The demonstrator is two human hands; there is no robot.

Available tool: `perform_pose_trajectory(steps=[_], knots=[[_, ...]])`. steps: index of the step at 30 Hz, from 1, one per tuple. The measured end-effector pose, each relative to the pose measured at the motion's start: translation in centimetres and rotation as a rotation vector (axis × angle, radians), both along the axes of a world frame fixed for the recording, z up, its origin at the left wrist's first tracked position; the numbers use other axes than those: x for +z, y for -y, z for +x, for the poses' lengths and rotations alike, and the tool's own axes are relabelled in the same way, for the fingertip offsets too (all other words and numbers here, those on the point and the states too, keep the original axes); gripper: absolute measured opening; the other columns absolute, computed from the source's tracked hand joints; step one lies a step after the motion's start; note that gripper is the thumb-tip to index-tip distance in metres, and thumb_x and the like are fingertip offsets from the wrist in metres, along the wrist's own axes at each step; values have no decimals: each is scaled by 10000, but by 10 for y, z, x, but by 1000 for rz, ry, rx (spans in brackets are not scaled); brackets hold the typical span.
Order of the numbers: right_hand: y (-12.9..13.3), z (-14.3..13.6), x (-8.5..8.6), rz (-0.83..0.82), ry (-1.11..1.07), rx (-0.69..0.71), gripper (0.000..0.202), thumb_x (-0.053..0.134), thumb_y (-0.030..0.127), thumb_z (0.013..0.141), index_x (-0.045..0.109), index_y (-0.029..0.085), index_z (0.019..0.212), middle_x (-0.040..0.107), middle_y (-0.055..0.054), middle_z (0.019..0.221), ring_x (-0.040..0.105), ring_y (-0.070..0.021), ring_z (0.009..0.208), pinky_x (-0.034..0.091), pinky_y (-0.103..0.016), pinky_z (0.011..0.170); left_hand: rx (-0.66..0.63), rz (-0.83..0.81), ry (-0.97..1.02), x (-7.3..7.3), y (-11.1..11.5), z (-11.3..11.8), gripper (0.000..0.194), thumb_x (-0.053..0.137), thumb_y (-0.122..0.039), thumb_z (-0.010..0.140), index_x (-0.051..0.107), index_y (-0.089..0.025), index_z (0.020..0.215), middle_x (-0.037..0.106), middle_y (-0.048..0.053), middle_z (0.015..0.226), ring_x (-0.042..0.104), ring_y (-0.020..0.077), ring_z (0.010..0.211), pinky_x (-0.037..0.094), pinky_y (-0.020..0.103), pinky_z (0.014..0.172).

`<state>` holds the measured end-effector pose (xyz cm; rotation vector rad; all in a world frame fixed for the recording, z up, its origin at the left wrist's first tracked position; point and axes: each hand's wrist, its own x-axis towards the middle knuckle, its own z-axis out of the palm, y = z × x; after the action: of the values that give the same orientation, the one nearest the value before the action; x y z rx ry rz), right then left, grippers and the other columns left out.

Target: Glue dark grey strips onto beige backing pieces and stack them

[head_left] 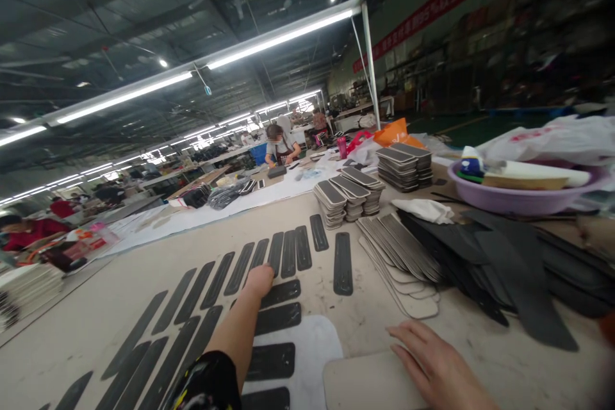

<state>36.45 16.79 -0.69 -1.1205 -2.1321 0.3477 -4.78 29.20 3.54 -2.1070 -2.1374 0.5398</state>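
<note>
My left hand (pixel 261 279) reaches out over rows of flat black strips (pixel 275 253) with rounded ends, laid side by side on the table. Its fingers curl down at the lower end of one strip; what they hold, if anything, is hidden behind the hand. Several more black strips (pixel 270 360) lie near my forearm, partly over a white sheet (pixel 319 346). At lower right my right hand (pixel 435 362) has its fingers stretched out, over the right side of a beige rounded board (pixel 368 381). A single black strip (pixel 343 264) lies between the rows and a fanned pile of beige pieces (pixel 401 250).
Stacks of dark-topped, light-edged pieces (pixel 404 166) stand at the far side. To the right, black sheets (pixel 519 269) overlap beside a purple basin (pixel 514 198) with rolled material in it. A co-worker (pixel 282 147) works farther along the table (pixel 211 227). Lights hang overhead.
</note>
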Motion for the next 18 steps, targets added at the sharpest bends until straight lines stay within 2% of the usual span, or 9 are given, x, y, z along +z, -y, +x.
perform_pose_trajectory(steps=[5, 9, 11, 14, 16, 18], knots=[[2, -2, 5, -88, 4, 26, 276, 430, 250, 874, 577, 259, 1108, 600, -66, 1029, 586, -188, 920, 508, -304, 798, -18, 13, 28, -4, -3, -2, 237, 521, -323, 857, 572, -135, 992, 602, 53, 989, 585, 161, 876, 488, 371, 786], [2, -1, 10, -114, -21, 21, 293, 419, 237, 874, 569, 247, 1126, 599, -72, 1017, 578, -188, 922, 503, -309, 797, 2, 127, 54, 6, 3, 5, 182, 491, -258, 860, 607, -118, 876, 612, 67, 934, 593, 162, 821, 477, 337, 746], [1, -1, 11, -110, -50, 7, 283, 418, 235, 872, 585, 241, 1101, 600, -76, 1011, 578, -190, 916, 501, -309, 792, 30, 238, 71, 19, 7, 10, 224, 432, -236, 867, 624, -121, 874, 605, 95, 968, 598, 182, 824, 464, 323, 724], [-1, 1, 12, -119, -124, -14, 278, 415, 247, 874, 591, 227, 1087, 597, -84, 1016, 579, -189, 912, 494, -313, 801, 62, 416, 98, 52, 21, 17, 298, 354, -249, 876, 615, -145, 975, 595, 96, 1027, 591, 194, 871, 441, 310, 752], [-2, 0, 14, -145, -204, -17, 279, 416, 267, 875, 593, 213, 1084, 595, -90, 1010, 580, -187, 898, 492, -313, 796, 57, 530, 163, 78, 39, 23, 303, 353, -273, 868, 614, -164, 978, 609, 68, 1020, 585, 178, 891, 428, 280, 783], [-2, -1, 16, -198, -303, -25, 286, 423, 298, 875, 598, 200, 1079, 595, -94, 1004, 583, -181, 862, 493, -313, 781, 65, 634, 381, 102, 67, 33, 272, 421, -338, 831, 630, -181, 905, 641, 32, 921, 596, 163, 833, 436, 247, 745]])
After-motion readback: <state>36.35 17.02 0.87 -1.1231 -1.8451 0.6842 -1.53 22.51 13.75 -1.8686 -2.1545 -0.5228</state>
